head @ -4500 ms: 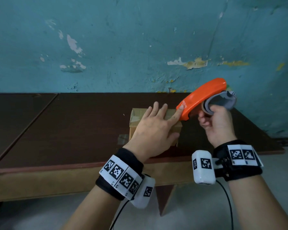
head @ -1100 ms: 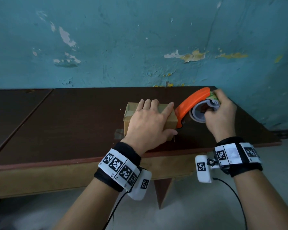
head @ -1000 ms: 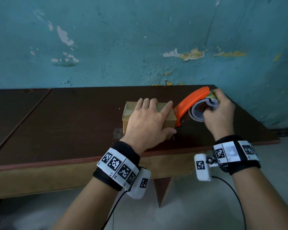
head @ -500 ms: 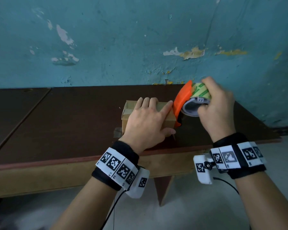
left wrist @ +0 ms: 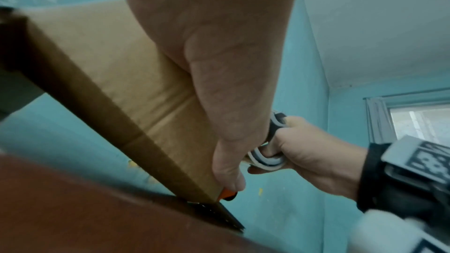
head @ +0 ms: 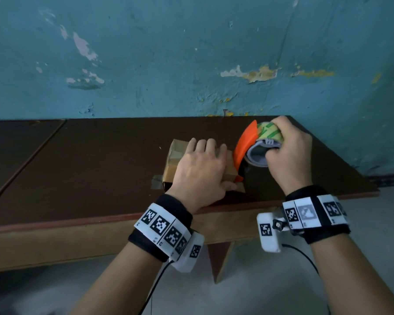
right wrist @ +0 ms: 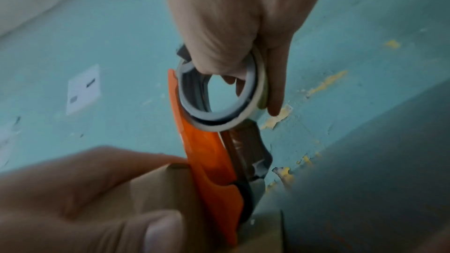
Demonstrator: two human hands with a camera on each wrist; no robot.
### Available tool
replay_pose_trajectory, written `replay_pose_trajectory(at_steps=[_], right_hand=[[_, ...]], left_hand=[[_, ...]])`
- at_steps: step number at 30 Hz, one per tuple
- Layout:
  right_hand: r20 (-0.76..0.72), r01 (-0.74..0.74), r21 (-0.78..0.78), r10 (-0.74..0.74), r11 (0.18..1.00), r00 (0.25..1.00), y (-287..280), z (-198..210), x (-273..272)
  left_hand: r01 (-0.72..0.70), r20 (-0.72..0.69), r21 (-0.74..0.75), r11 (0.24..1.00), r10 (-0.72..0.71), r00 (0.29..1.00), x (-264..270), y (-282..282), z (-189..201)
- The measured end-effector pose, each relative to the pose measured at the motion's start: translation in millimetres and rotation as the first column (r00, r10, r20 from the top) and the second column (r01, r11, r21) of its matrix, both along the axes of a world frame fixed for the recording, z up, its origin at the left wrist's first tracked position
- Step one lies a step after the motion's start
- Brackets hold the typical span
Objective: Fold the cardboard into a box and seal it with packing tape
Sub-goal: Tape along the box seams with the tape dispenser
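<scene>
A small brown cardboard box (head: 175, 159) lies near the front edge of the dark table (head: 89, 169). My left hand (head: 203, 167) lies flat on its top, fingers straight, and the thumb hangs down the side next to the dispenser. My right hand (head: 287, 151) grips an orange tape dispenser (head: 245, 146) by its roll of tape (head: 268, 133). The dispenser stands steeply, nose down against the box's right end. In the right wrist view the orange dispenser (right wrist: 209, 164) touches the box (right wrist: 158, 191) beside my left hand (right wrist: 73, 189). The left wrist view shows the dispenser's orange tip (left wrist: 226, 193) at the box's (left wrist: 126, 76) lower corner.
A peeling blue wall (head: 191, 64) rises right behind the table. The table's right corner (head: 371, 189) and front edge (head: 77, 221) are close to my wrists. A strip of tape (head: 156, 181) lies on the table at the box's left end. A second table (head: 16, 144) adjoins on the left.
My right hand has tipped the dispenser from slanted to nearly upright and brought its nose down the box's right end. My left hand stays on the box top.
</scene>
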State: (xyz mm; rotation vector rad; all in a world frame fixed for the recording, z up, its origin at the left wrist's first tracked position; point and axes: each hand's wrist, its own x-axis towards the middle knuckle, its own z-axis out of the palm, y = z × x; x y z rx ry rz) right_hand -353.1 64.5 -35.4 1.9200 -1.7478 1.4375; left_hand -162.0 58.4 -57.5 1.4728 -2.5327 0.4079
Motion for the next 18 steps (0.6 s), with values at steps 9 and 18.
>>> replay_pose_trajectory(at_steps=[9, 18], right_hand=[[-0.015, 0.02, 0.112, -0.019, 0.993, 1.0, -0.6, -2.5, -1.9], [0.287, -0.055, 0.099, 0.025, 0.994, 0.958, -7.4, 8.3, -22.7]], left_hand=[[-0.015, 0.032, -0.002, 1.0, 0.015, 0.999, -3.7, 3.1, -5.2], [-0.02, -0.194, 0.074, 0.997, 0.034, 0.98, 7.4, 0.1, 17.7]])
